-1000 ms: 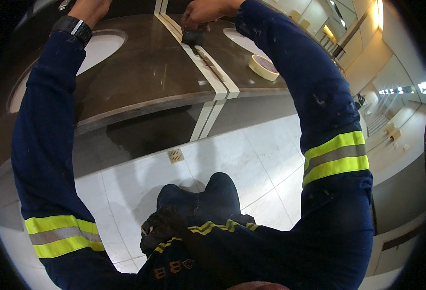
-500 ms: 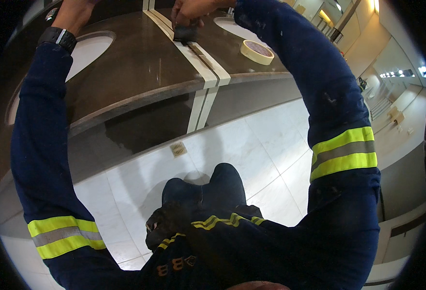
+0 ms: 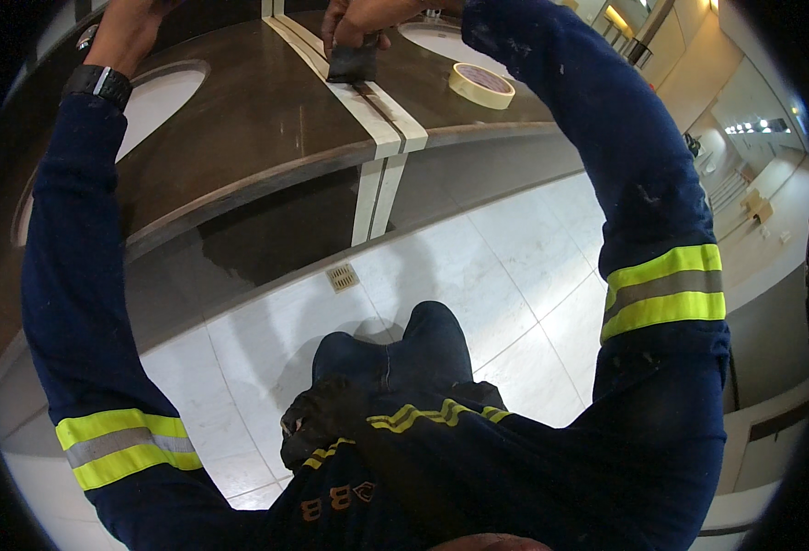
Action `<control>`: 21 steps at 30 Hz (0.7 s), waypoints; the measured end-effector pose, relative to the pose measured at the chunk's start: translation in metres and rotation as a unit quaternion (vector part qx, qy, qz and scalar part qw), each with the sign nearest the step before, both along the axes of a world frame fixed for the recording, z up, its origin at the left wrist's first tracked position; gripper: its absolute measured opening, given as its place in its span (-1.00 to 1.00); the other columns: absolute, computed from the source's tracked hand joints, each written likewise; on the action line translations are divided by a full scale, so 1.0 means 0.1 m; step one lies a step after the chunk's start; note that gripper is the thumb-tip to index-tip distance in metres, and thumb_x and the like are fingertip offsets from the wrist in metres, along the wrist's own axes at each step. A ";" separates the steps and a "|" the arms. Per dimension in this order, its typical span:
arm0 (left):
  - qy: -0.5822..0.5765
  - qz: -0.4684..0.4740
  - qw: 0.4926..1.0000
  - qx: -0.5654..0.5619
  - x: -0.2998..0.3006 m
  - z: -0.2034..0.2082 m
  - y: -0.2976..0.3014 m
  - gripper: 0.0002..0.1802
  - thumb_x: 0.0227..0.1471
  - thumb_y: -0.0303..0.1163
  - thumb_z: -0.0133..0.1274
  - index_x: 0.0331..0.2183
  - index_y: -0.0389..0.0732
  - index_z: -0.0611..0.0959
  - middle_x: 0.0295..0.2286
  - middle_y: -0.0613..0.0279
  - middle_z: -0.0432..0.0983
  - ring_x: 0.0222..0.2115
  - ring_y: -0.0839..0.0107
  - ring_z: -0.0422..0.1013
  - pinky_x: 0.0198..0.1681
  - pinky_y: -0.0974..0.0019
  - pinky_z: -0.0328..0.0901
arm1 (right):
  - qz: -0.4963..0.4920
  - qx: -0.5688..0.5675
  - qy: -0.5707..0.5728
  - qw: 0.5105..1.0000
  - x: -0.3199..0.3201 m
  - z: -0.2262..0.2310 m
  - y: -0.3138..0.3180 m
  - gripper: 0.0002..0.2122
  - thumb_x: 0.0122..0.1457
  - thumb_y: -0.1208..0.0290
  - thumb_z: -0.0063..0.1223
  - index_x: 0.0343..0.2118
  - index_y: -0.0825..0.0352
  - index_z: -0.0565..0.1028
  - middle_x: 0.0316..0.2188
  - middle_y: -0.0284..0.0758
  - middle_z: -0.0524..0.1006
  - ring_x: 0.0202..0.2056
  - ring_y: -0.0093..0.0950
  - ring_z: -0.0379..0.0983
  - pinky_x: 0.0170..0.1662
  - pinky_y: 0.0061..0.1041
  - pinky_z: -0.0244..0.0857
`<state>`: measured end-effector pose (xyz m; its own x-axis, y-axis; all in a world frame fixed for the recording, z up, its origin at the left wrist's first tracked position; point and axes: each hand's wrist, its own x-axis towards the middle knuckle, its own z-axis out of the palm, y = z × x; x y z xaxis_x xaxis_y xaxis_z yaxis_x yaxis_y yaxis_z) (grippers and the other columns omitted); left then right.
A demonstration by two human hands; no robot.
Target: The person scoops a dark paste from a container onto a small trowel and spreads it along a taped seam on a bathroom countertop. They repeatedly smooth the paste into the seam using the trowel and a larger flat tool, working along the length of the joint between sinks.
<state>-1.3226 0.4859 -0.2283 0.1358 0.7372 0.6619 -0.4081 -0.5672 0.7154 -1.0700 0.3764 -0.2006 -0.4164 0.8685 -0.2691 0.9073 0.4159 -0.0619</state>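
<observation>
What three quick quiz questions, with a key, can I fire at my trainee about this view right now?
1. Which holds the dark flat tool?
A. left hand
B. right hand
C. neither

2. True or false: the cream tape roll lies to the right of the pale strips on the brown countertop.

3. Fill in: the black watch is on the ____ wrist.

Key: 1. B; 2. true; 3. left.

L grip [image 3: 138, 16] cut @ top edge; basin [image 3: 434, 37] pt. hid. by R sleeve [image 3: 588, 110].
</observation>
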 end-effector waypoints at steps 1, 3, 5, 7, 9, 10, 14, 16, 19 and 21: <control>-0.004 -0.001 1.000 0.020 0.02 -0.04 -0.05 -0.72 0.32 -0.24 -0.06 -0.07 -0.12 0.63 -0.25 0.26 0.62 -0.25 0.41 0.55 -0.25 0.24 0.49 | -0.010 0.009 0.004 1.000 -0.01 0.00 -0.05 -0.78 -0.03 0.35 0.04 -0.46 0.43 0.58 -0.56 -0.33 0.52 -0.47 -0.46 0.38 -0.37 -0.36 0.28; -0.003 0.003 1.000 0.013 0.04 0.00 -0.07 -0.72 0.31 -0.24 -0.05 -0.07 -0.12 0.63 -0.24 0.26 0.62 -0.25 0.41 0.55 -0.25 0.24 0.49 | -0.002 0.010 0.009 1.000 0.01 0.02 -0.08 -0.78 -0.02 0.35 0.04 -0.47 0.44 0.58 -0.57 -0.33 0.51 -0.48 -0.46 0.38 -0.37 -0.36 0.28; 0.005 0.019 0.999 -0.042 -0.01 0.08 -0.02 -0.73 0.31 -0.24 -0.04 -0.07 -0.12 0.64 -0.25 0.27 0.62 -0.26 0.41 0.55 -0.26 0.24 0.49 | 0.040 -0.009 0.011 0.999 0.00 0.00 -0.04 -0.78 -0.01 0.34 0.04 -0.48 0.44 0.57 -0.58 -0.33 0.51 -0.48 -0.46 0.38 -0.37 -0.36 0.28; 0.007 0.026 0.999 -0.021 -0.08 0.04 0.01 -0.73 0.31 -0.25 -0.04 -0.08 -0.13 0.64 -0.25 0.26 0.62 -0.27 0.41 0.55 -0.26 0.25 0.49 | 0.022 -0.004 0.018 1.000 -0.03 -0.04 -0.05 -0.77 0.00 0.34 0.03 -0.49 0.45 0.57 -0.58 -0.33 0.50 -0.49 -0.46 0.39 -0.36 -0.36 0.28; 0.001 0.015 1.000 -0.012 -0.04 0.04 -0.01 -0.73 0.31 -0.26 -0.05 -0.08 -0.14 0.63 -0.26 0.26 0.62 -0.27 0.41 0.55 -0.27 0.25 0.49 | -0.011 0.009 0.012 1.000 -0.07 0.02 -0.28 -0.77 0.00 0.35 0.03 -0.50 0.45 0.57 -0.59 -0.33 0.50 -0.49 -0.46 0.40 -0.36 -0.37 0.29; -0.006 0.000 1.000 -0.007 0.04 0.05 -0.03 -0.73 0.31 -0.26 -0.05 -0.09 -0.14 0.63 -0.26 0.26 0.62 -0.27 0.41 0.55 -0.27 0.25 0.49 | -0.033 0.018 0.003 0.999 -0.08 0.08 -0.45 -0.78 0.00 0.35 0.02 -0.51 0.45 0.57 -0.59 -0.33 0.51 -0.49 -0.46 0.40 -0.36 -0.37 0.29; 0.000 0.013 1.000 0.002 -0.02 0.02 -0.04 -0.73 0.31 -0.27 -0.06 -0.09 -0.16 0.63 -0.27 0.25 0.62 -0.29 0.42 0.55 -0.28 0.26 0.50 | -0.008 0.018 -0.019 1.000 -0.10 0.07 -0.47 -0.78 -0.01 0.36 0.01 -0.51 0.45 0.58 -0.59 -0.31 0.52 -0.49 -0.45 0.42 -0.37 -0.37 0.30; 0.000 0.011 1.000 0.010 0.01 -0.02 -0.06 -0.73 0.31 -0.28 -0.06 -0.10 -0.17 0.63 -0.27 0.25 0.62 -0.29 0.42 0.55 -0.28 0.26 0.51 | -0.018 0.015 -0.004 1.000 -0.07 0.06 -0.53 -0.78 -0.01 0.36 0.01 -0.51 0.45 0.58 -0.59 -0.31 0.53 -0.50 -0.45 0.42 -0.38 -0.37 0.30; -0.001 -0.001 1.000 0.029 0.02 -0.02 -0.07 -0.72 0.32 -0.27 -0.07 -0.09 -0.20 0.62 -0.25 0.22 0.61 -0.29 0.41 0.55 -0.28 0.26 0.52 | -0.031 0.026 -0.016 0.999 -0.11 0.09 -0.68 -0.78 -0.02 0.37 0.01 -0.51 0.45 0.58 -0.59 -0.31 0.53 -0.50 -0.45 0.41 -0.38 -0.37 0.29; 0.002 0.014 1.000 0.009 -0.04 -0.01 -0.07 -0.71 0.32 -0.27 -0.08 -0.08 -0.22 0.61 -0.23 0.21 0.60 -0.27 0.41 0.55 -0.27 0.26 0.53 | -0.022 0.028 -0.019 0.999 -0.15 0.05 -0.68 -0.78 -0.03 0.37 0.02 -0.51 0.45 0.57 -0.59 -0.32 0.52 -0.50 -0.46 0.41 -0.37 -0.38 0.29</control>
